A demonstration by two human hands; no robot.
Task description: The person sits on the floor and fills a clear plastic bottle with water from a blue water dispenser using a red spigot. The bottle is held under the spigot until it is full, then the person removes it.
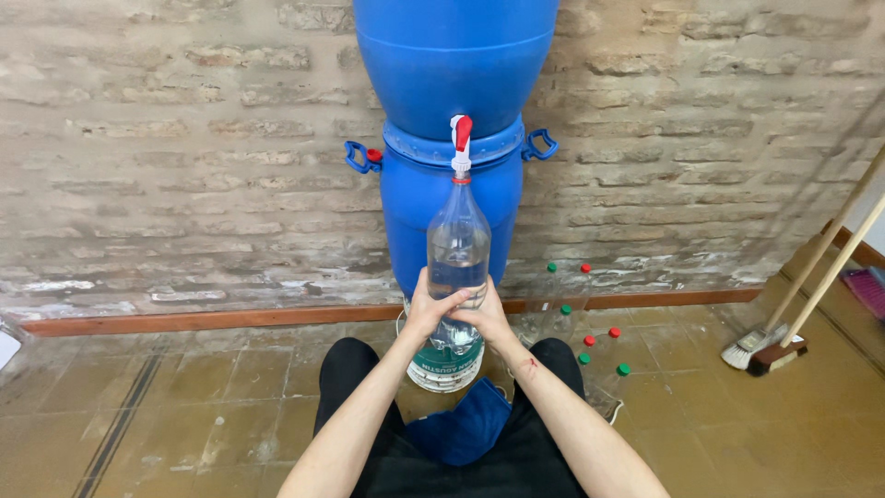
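Now my left hand (pixel 430 311) and right hand (pixel 486 318) both grip the clear bottle (pixel 458 242) upright under the blue barrel's (pixel 452 65) tap (pixel 461 143).

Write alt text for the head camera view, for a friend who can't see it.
A person's left hand and right hand hold a clear plastic bottle upright under the red-handled tap of a blue barrel stacked on another against a brick wall. More capped bottles stand on the tiled floor to the right, near two brooms.
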